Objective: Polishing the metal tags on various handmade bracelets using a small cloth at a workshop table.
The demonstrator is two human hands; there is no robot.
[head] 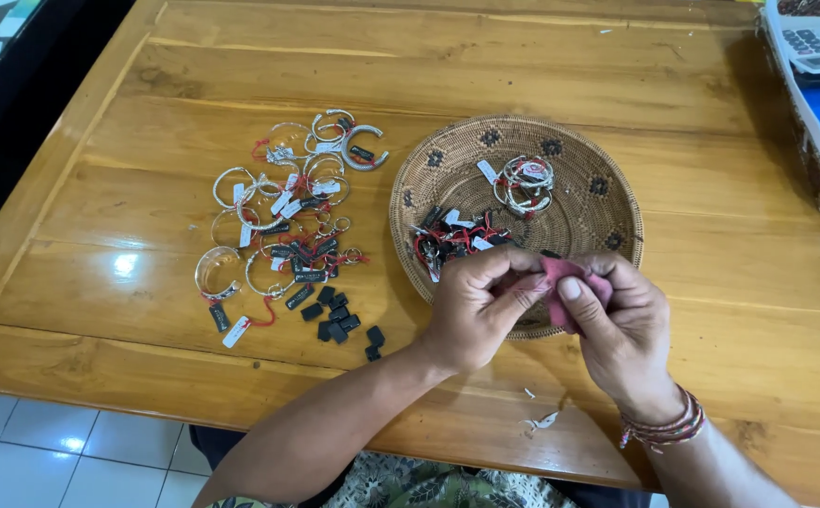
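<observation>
Pink cloth (568, 287) pinched between both hands, just over the near rim of the woven basket (607, 221). Left hand (471, 306) closed around something small inside the fold — too hidden to name, likely one of the silver pieces. Right hand (617, 325) clamped on the cloth, thumb pressed flat across the top. Hands together, touching through the fabric.

Soft, limp, light cloth by the look of it — easy to bunch, best gripped by a folded edge. Silver bangles (278, 221) with white tags and red strings spread on the wooden table (711, 254) to the left, probably stiff, smooth and slippery; safest held across the band, not by the tag. More bangles (526, 181) in the basket.
</observation>
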